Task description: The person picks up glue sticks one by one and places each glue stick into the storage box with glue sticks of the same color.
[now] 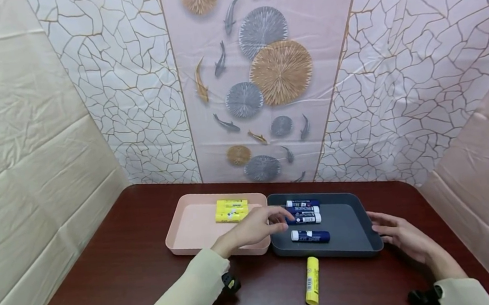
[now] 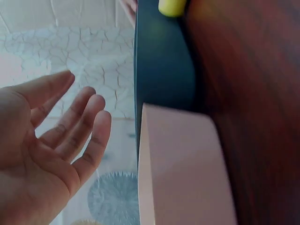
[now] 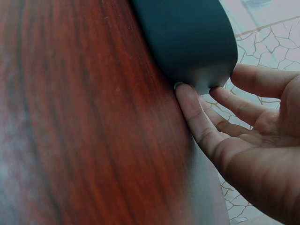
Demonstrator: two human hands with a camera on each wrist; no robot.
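My left hand (image 1: 255, 227) hovers over the edge where the pink tray (image 1: 190, 229) meets the dark grey tray (image 1: 345, 224). Its fingers are loosely bent and hold nothing, as the left wrist view also shows. At the dark tray's right end, my right hand (image 1: 401, 235) touches the outer wall with its fingertips; in the right wrist view they meet the tray's corner (image 3: 197, 42). Several blue glue sticks with white ends lie in the dark tray, the nearest one (image 1: 310, 236) apart from the row (image 1: 304, 211) behind, which the left fingertips partly overlap.
Yellow glue sticks (image 1: 231, 209) lie side by side in the pink tray. Another yellow glue stick (image 1: 312, 281) lies on the dark red wooden table (image 1: 260, 291), in front of the dark tray. Patterned cloth (image 1: 371, 108) hangs behind the table, with plain cloth at both sides.
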